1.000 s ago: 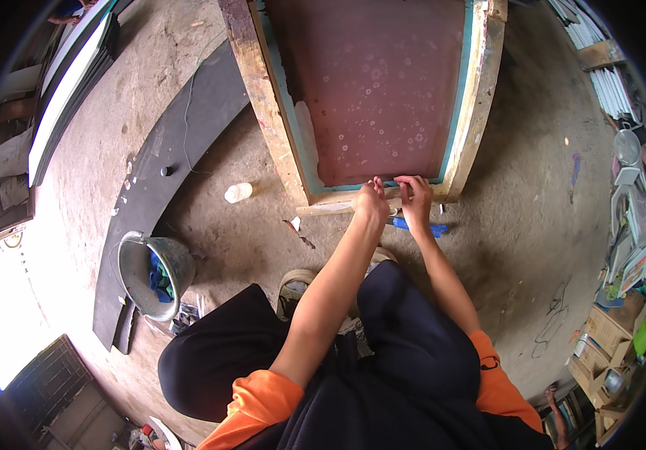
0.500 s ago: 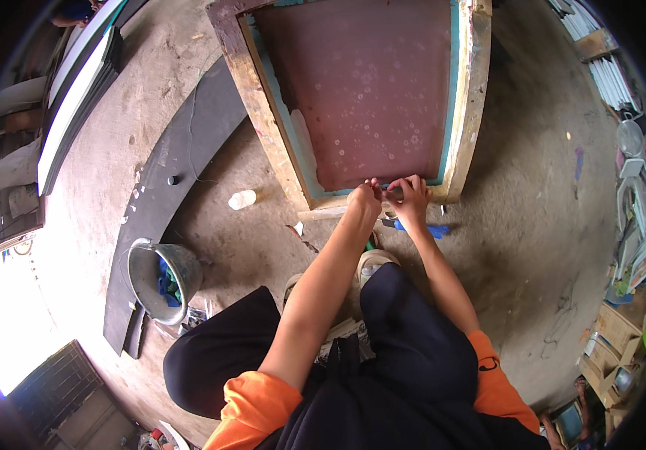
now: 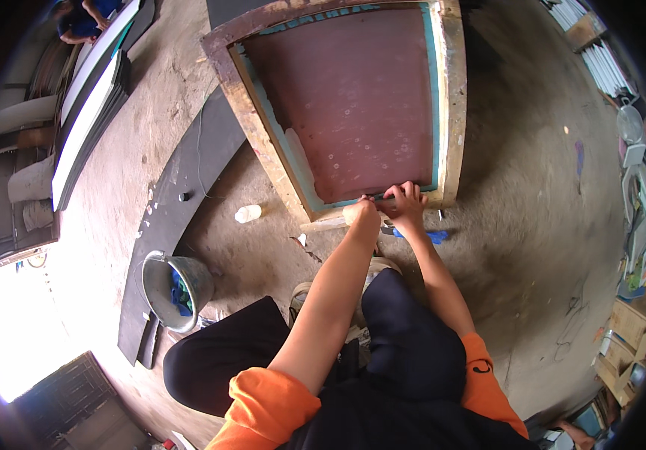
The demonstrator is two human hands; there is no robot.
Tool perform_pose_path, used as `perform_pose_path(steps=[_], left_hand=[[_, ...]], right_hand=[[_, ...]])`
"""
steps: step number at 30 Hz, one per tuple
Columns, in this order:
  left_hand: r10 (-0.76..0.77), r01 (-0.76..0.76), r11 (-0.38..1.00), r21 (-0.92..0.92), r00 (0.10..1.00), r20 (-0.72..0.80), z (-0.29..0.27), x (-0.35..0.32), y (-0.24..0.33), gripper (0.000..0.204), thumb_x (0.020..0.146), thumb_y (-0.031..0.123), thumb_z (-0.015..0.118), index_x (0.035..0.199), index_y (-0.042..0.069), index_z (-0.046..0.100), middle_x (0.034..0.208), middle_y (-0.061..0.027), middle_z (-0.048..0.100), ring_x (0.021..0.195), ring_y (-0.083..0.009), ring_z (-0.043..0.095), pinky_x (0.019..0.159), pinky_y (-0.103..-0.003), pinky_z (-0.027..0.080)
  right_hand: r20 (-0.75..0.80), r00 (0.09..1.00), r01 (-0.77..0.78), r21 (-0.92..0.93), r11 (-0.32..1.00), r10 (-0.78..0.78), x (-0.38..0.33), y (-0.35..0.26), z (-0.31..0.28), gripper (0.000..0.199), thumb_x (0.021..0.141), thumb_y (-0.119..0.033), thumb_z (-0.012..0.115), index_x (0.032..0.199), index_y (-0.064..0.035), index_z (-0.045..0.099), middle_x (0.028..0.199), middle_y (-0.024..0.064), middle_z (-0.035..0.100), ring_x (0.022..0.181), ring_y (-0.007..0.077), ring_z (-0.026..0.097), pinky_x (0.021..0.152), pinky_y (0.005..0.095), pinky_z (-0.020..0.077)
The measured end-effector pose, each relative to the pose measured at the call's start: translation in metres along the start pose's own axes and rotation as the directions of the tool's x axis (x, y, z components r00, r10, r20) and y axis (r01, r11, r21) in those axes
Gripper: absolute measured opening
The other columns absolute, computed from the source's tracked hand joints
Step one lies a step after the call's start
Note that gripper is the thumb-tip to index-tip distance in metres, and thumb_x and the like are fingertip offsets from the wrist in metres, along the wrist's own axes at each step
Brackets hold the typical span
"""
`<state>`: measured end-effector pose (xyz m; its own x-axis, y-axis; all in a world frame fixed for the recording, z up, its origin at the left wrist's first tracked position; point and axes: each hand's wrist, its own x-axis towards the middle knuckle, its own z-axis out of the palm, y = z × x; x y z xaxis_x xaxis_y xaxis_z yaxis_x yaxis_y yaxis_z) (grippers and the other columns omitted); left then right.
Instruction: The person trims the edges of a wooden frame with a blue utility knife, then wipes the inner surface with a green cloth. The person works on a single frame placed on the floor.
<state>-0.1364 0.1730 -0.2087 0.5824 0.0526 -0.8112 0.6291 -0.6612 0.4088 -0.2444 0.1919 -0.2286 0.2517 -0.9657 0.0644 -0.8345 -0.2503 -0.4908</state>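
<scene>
A wooden screen-printing frame point(image 3: 454, 112) with reddish-brown mesh point(image 3: 345, 112) and teal edging stands before me. Both hands meet at the inner side of its near bar. My left hand point(image 3: 362, 213) is closed, fingers bent inward at the bar, their tips mostly hidden. Beside it on the right, my right hand point(image 3: 405, 208) has its fingers bent and drawn together over the same edge. Something small and dark shows between the two hands, too small to name. Below the right hand, a blue item point(image 3: 431, 237) lies on the floor.
Left of the frame lie a small whitish bottle point(image 3: 248, 214) and a long dark sheet point(image 3: 176, 199) with a small dark cap point(image 3: 183, 197). A grey bucket point(image 3: 159, 289) holds blue and green cloths. Stacked panels point(image 3: 94, 127) and another person point(image 3: 86, 22) are at the far left.
My view has shifted, so the frame sits a little lower and further left in it. My right fingers now bend over the inner edge. More of the other person shows.
</scene>
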Motion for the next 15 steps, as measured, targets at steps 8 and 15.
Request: perform_pose_path(steps=[8,15], left_hand=[[-0.049,0.047,0.972,-0.230,0.999,-0.003,0.003,0.006,-0.013,0.012,0.079,0.004,0.066,0.072,-0.005,0.063,0.067,-0.0099,0.063,0.052,-0.0155,0.058,0.043,-0.025,0.050],[-0.225,0.232,0.853,-0.467,0.972,0.071,0.003,-0.011,0.001,0.012,0.082,0.001,0.061,0.085,-0.011,0.062,0.071,-0.0174,0.062,0.054,-0.0228,0.060,0.043,-0.028,0.050]], right_hand=[[-0.022,0.998,-0.057,-0.065,0.996,0.056,0.005,-0.006,0.008,0.040,0.076,-0.057,0.056,0.082,-0.0170,0.051,0.091,0.0027,0.043,0.092,0.0225,0.043,0.077,0.0411,0.0295],[-0.058,0.998,-0.045,-0.109,0.993,0.038,0.002,-0.003,0.012,0.044,0.078,-0.060,0.049,0.081,-0.0168,0.050,0.088,0.0031,0.044,0.091,0.0232,0.043,0.077,0.0415,0.0300]])
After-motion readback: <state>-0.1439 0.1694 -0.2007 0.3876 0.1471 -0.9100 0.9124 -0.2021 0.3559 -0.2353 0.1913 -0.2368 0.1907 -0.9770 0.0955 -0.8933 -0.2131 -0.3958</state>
